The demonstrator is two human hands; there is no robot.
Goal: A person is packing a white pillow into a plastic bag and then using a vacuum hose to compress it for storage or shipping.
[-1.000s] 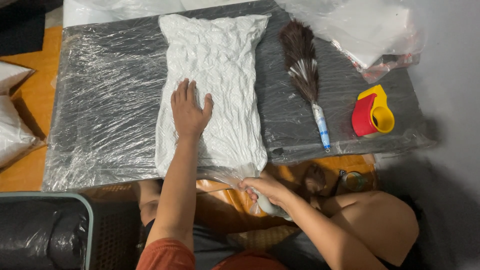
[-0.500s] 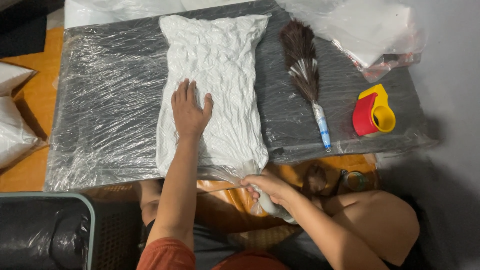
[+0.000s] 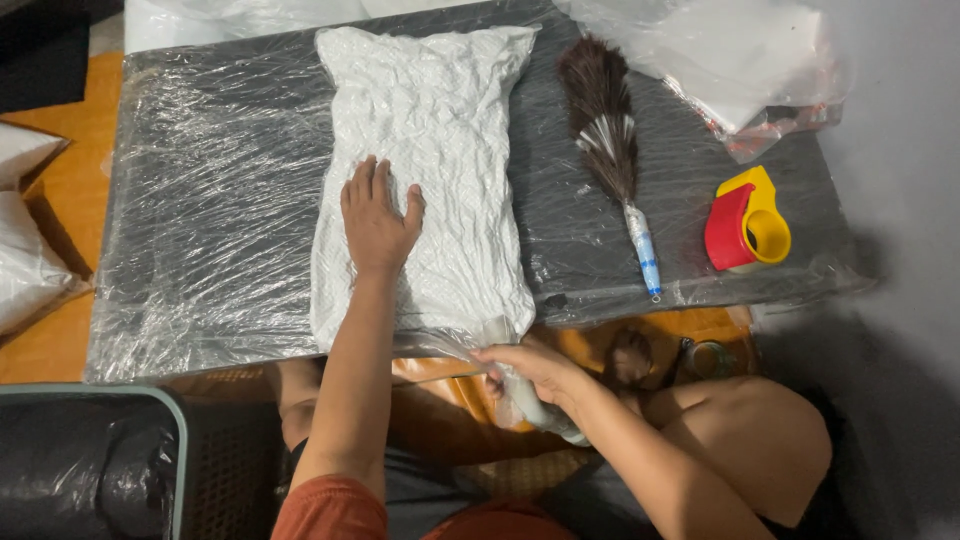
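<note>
A white crinkled pillow sealed in a clear plastic bag [image 3: 440,130] lies on a dark board covered in plastic film [image 3: 210,210]. My left hand [image 3: 378,215] presses flat on the lower left part of the bag, fingers spread. My right hand [image 3: 530,368] is just below the board's near edge, gripping the loose clear end of the bag [image 3: 490,335] together with a pale tube-shaped object [image 3: 540,410] that I cannot identify.
A brown feather duster with a blue-white handle [image 3: 610,140] lies right of the bag. A red and yellow tape dispenser [image 3: 745,220] sits at the right end. Crumpled clear plastic bags [image 3: 740,60] lie at the far right; white pillows [image 3: 25,240] at the left; a dark bin [image 3: 90,460] bottom left.
Almost nothing has moved. My left hand stays flat on the bag; my right hand has shifted slightly at the bag's open end.
</note>
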